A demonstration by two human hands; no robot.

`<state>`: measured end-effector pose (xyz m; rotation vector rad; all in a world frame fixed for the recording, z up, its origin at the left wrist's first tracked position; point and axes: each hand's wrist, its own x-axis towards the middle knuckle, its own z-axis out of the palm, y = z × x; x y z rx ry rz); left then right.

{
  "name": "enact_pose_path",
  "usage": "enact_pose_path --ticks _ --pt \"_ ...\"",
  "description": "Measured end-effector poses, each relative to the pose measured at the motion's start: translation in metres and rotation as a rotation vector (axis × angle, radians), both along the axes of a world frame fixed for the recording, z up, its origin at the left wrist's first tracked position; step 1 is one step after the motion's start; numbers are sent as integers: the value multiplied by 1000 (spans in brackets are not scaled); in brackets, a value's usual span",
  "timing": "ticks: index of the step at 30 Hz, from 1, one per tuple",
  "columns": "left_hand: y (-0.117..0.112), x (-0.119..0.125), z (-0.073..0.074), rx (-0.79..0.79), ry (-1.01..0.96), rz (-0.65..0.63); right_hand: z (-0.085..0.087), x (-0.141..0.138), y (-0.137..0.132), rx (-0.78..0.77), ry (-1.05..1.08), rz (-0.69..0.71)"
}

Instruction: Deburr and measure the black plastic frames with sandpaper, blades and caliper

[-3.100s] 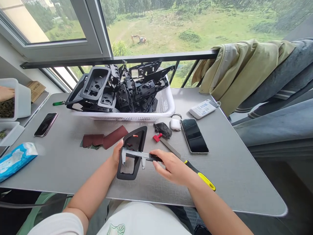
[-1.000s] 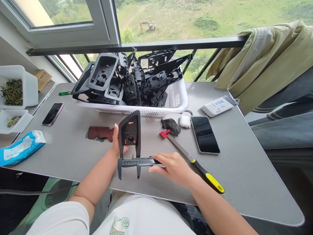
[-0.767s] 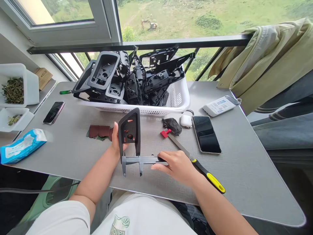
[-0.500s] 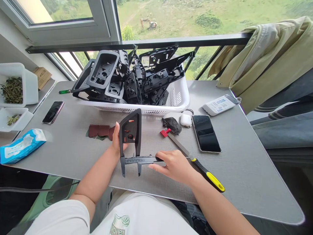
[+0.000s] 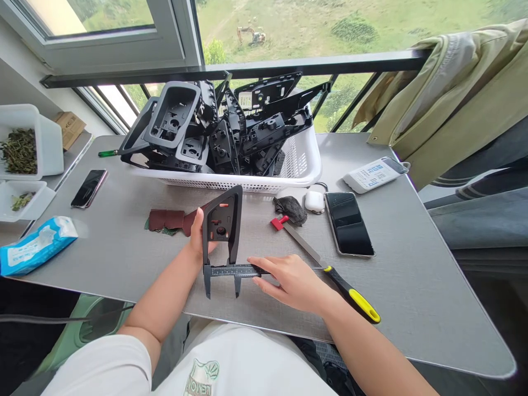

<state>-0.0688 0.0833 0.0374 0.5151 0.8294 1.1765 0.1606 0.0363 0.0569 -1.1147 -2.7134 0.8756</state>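
I report the left hand (image 5: 197, 242) raised, fingers closed behind a black plastic trim frame (image 5: 219, 225) near the table's (image 5: 124, 258) front edge; the right hand (image 5: 293, 283) lies nearly flat, fingers narrowly pinching a vernier caliper (image 5: 231, 270) across the frame's lower end.

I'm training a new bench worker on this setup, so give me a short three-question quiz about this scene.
1. Which hand holds the black plastic frame?
2. True or false: the vernier caliper lies on the table, touched by neither hand.
3. What lies just right of the file with the yellow-and-black handle? A) a phone B) a blue wipes pack C) sandpaper

Key:
1. The left hand.
2. False: the right hand is on it.
3. A: the phone.
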Motion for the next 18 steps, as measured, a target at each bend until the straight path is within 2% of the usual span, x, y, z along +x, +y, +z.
enact_pose_path --ticks 5,9,11,14,18 --pt "0 1 0 -3 -13 0 -3 1 0 -22 44 14" --pt "1 4 3 -50 -46 15 -10 2 -1 81 177 16" --pt "2 6 4 -108 -71 9 -14 3 1 166 259 -54" --pt "2 9 5 -184 -105 -13 -19 8 6 288 353 -243" --pt "1 14 5 -232 -135 -71 -24 13 12 451 358 -445"
